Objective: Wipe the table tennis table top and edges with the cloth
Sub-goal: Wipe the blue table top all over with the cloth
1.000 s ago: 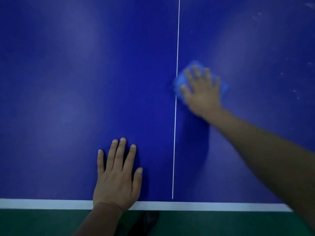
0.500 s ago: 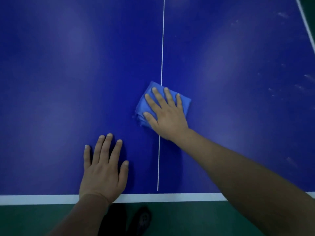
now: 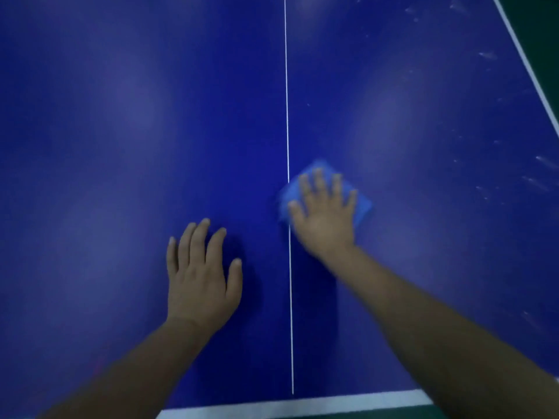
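R hand (image 3: pixel 325 216) flat on cloth (image 3: pixel 361 207), fingers spread and straight, pressing it to the counter (image 3: pixel 121 131); no pinch, nothing curled round the fabric. Cloth = small blue folded pad, just R of centre line (image 3: pixel 286 101), its L corner touching or overlapping the line. Hand and cloth slightly blurred, so exact fold unclear.

L hand (image 3: pixel 201 276) palm-down on bare counter L of the line, fingers straight and close together, holds nothing. Reads as a brace.

Pale smears/specks (image 3: pixel 487 55) scattered over far R side, near the R side line (image 3: pixel 526 65). Near end line (image 3: pixel 302 405) visible at bottom.

Judgement: mid-wipe on top surface; R portion and edges look not yet done.

Risks:
- Flat-palm hold only: cloth could slip out or bunch under the hand on a fast stroke, since friction alone keeps it.
- Reaching to far R marks w/ weight on L hand: overreach, pressure drops, streaks left.
- Dirty pad may just drag grit around unless refolded.
- At the edges cloth could slide off onto the floor.
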`<state>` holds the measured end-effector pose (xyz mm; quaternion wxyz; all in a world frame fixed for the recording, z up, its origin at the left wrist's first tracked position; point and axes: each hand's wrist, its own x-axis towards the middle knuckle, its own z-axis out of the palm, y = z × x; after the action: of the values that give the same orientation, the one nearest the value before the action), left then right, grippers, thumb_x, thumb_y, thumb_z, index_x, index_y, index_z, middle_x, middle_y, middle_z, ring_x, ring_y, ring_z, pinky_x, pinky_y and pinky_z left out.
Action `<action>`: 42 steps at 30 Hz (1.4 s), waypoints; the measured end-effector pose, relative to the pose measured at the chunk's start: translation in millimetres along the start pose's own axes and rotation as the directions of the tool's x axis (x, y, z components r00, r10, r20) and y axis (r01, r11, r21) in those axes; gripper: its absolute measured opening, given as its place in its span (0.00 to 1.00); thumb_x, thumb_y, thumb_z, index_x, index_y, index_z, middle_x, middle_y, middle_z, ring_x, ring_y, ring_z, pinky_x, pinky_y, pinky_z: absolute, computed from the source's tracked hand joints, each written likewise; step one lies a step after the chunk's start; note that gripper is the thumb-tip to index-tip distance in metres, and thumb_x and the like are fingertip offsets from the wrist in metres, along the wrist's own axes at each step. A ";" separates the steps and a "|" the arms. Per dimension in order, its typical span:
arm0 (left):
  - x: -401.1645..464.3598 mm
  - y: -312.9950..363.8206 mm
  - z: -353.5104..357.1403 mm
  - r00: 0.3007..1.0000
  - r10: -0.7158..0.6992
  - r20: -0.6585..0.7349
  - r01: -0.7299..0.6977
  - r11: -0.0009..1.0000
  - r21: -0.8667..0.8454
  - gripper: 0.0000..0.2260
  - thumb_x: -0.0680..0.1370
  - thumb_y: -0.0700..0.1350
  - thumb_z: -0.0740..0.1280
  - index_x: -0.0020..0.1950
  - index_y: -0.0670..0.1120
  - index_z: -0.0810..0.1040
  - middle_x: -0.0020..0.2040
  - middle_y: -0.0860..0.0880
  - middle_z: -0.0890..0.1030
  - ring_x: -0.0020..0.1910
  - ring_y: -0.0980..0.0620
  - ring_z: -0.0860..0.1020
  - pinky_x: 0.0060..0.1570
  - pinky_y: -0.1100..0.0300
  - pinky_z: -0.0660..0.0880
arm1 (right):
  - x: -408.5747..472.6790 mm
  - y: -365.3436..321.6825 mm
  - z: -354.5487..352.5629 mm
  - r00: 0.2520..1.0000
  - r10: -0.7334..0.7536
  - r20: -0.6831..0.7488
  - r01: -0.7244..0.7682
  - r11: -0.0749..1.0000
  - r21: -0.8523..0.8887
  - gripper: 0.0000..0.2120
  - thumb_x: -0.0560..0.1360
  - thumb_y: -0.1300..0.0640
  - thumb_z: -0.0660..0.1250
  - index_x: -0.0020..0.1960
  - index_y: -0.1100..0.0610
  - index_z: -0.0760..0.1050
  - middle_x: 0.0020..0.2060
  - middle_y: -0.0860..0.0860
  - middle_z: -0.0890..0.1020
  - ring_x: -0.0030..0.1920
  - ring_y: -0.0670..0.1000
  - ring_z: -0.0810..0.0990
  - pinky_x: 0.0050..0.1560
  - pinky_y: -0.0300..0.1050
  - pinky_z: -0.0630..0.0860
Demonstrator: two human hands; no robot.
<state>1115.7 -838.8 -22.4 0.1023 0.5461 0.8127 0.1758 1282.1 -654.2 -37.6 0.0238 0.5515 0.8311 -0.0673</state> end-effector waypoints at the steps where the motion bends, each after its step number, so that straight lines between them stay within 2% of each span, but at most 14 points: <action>1: 28.7 1.1 2.6 1.000 0.017 -0.014 -0.017 1.000 0.003 0.26 0.79 0.55 0.55 0.71 0.42 0.72 0.75 0.40 0.68 0.77 0.40 0.61 0.77 0.38 0.51 | -9.6 -20.9 4.2 0.985 -0.170 0.017 0.171 0.985 -0.005 0.32 0.80 0.37 0.45 0.81 0.46 0.58 0.81 0.50 0.57 0.81 0.61 0.52 0.75 0.72 0.50; 4: 117.1 1.7 7.9 0.999 0.047 -0.008 -0.047 0.998 0.028 0.26 0.81 0.54 0.54 0.74 0.43 0.70 0.79 0.42 0.64 0.79 0.42 0.58 0.77 0.37 0.49 | -5.0 -34.8 9.7 0.873 -0.486 0.040 0.486 0.874 0.005 0.29 0.82 0.36 0.48 0.81 0.43 0.57 0.81 0.48 0.56 0.81 0.59 0.50 0.77 0.69 0.45; 7: 183.4 -4.1 11.6 0.998 0.040 0.044 -0.044 0.995 0.093 0.26 0.83 0.53 0.54 0.80 0.46 0.62 0.82 0.45 0.55 0.82 0.45 0.49 0.78 0.39 0.42 | 54.1 -1.4 7.5 0.843 -0.538 0.015 0.538 0.842 -0.026 0.30 0.81 0.35 0.49 0.80 0.43 0.60 0.80 0.48 0.60 0.80 0.60 0.56 0.76 0.69 0.49; 11: 211.5 -13.3 16.7 0.997 -0.026 0.070 0.019 0.995 0.094 0.28 0.84 0.56 0.50 0.82 0.48 0.55 0.83 0.47 0.51 0.82 0.47 0.44 0.78 0.41 0.38 | 141.9 89.1 -16.7 1.000 0.017 -0.012 -0.018 0.997 -0.072 0.34 0.79 0.34 0.43 0.81 0.45 0.56 0.81 0.49 0.56 0.80 0.61 0.55 0.75 0.70 0.52; 14: 213.2 -13.7 20.0 0.996 -0.023 0.089 0.015 0.995 0.098 0.28 0.84 0.57 0.48 0.82 0.49 0.53 0.83 0.46 0.50 0.82 0.47 0.42 0.78 0.41 0.37 | 158.2 134.1 -34.1 0.905 0.424 0.005 -0.424 0.903 0.067 0.30 0.83 0.36 0.46 0.82 0.45 0.51 0.82 0.48 0.51 0.81 0.60 0.48 0.76 0.70 0.47; 16: 215.2 -12.6 19.4 0.994 -0.034 0.107 0.022 0.993 0.114 0.29 0.83 0.58 0.48 0.83 0.51 0.50 0.83 0.46 0.47 0.82 0.48 0.40 0.78 0.41 0.36 | 154.0 113.8 -26.5 0.873 0.485 -0.056 -0.481 0.874 0.065 0.31 0.82 0.36 0.44 0.82 0.47 0.53 0.82 0.51 0.53 0.80 0.62 0.50 0.75 0.73 0.49; 18: 216.9 -12.4 18.9 0.991 -0.045 0.127 0.028 0.990 0.135 0.29 0.83 0.59 0.47 0.83 0.52 0.48 0.83 0.47 0.45 0.81 0.48 0.38 0.77 0.41 0.35 | 138.2 64.1 -12.9 0.931 0.330 -0.159 -0.334 0.943 0.002 0.33 0.80 0.38 0.44 0.80 0.50 0.60 0.80 0.53 0.60 0.78 0.65 0.58 0.72 0.75 0.55; 20: 217.5 -12.2 19.2 0.989 -0.050 0.138 0.029 0.989 0.148 0.29 0.83 0.59 0.47 0.83 0.54 0.48 0.83 0.48 0.44 0.81 0.49 0.37 0.77 0.40 0.35 | 112.6 16.2 -1.1 0.991 0.001 -0.136 -0.008 0.999 -0.050 0.31 0.81 0.39 0.46 0.80 0.49 0.61 0.80 0.52 0.61 0.79 0.64 0.58 0.73 0.73 0.55; 23: 218.4 -12.6 19.6 0.988 -0.053 0.144 0.031 0.987 0.156 0.28 0.82 0.59 0.47 0.83 0.56 0.49 0.83 0.47 0.46 0.81 0.48 0.38 0.77 0.40 0.37 | 106.3 24.0 2.2 0.949 -0.310 -0.062 0.307 0.950 -0.056 0.29 0.82 0.39 0.49 0.79 0.48 0.62 0.80 0.50 0.62 0.79 0.61 0.59 0.74 0.70 0.56; 26: 219.0 -13.8 20.6 0.990 -0.055 0.129 0.034 0.987 0.159 0.28 0.82 0.60 0.46 0.82 0.56 0.53 0.83 0.46 0.49 0.82 0.47 0.41 0.77 0.39 0.38 | 139.9 105.6 -9.3 0.991 -0.026 -0.128 0.005 0.987 -0.162 0.30 0.82 0.39 0.48 0.79 0.51 0.64 0.78 0.55 0.66 0.76 0.65 0.65 0.69 0.74 0.63; 29: 218.6 -14.1 22.4 0.991 -0.047 0.124 0.028 0.988 0.150 0.31 0.79 0.62 0.43 0.82 0.56 0.55 0.83 0.45 0.50 0.82 0.47 0.42 0.78 0.40 0.38 | 152.1 168.0 -32.7 0.922 0.388 -0.005 -0.388 0.922 -0.008 0.38 0.77 0.34 0.40 0.82 0.49 0.55 0.81 0.53 0.56 0.80 0.62 0.54 0.74 0.71 0.53; 31: 218.6 -14.4 23.7 0.992 -0.040 0.116 0.023 0.989 0.149 0.31 0.79 0.62 0.43 0.82 0.55 0.56 0.83 0.45 0.51 0.82 0.46 0.43 0.78 0.39 0.39 | 145.4 158.0 -33.1 0.901 0.433 -0.030 -0.433 0.901 0.027 0.38 0.76 0.34 0.40 0.82 0.49 0.54 0.82 0.51 0.54 0.80 0.61 0.52 0.75 0.71 0.50; 36: 216.3 -15.4 24.8 0.997 -0.029 0.067 0.019 0.991 0.136 0.32 0.80 0.61 0.47 0.82 0.51 0.55 0.82 0.43 0.55 0.82 0.45 0.47 0.78 0.37 0.43 | 121.5 37.5 -4.7 0.991 -0.081 -0.107 0.073 0.994 -0.079 0.31 0.79 0.39 0.50 0.79 0.51 0.64 0.79 0.54 0.63 0.78 0.65 0.60 0.72 0.74 0.56; 42: 215.9 -17.5 30.2 0.998 -0.033 -0.045 0.037 0.995 0.096 0.31 0.80 0.56 0.50 0.82 0.44 0.57 0.81 0.40 0.58 0.80 0.41 0.55 0.77 0.36 0.49 | 193.1 -80.6 -10.6 0.868 -0.497 -0.015 0.497 0.867 0.012 0.28 0.82 0.39 0.49 0.81 0.44 0.56 0.82 0.48 0.55 0.81 0.59 0.49 0.76 0.69 0.44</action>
<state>1029.0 -640.1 -51.5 0.0610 0.5321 0.8318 0.1461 1132.9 -507.2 -42.2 -0.0031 0.3196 0.9446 -0.0748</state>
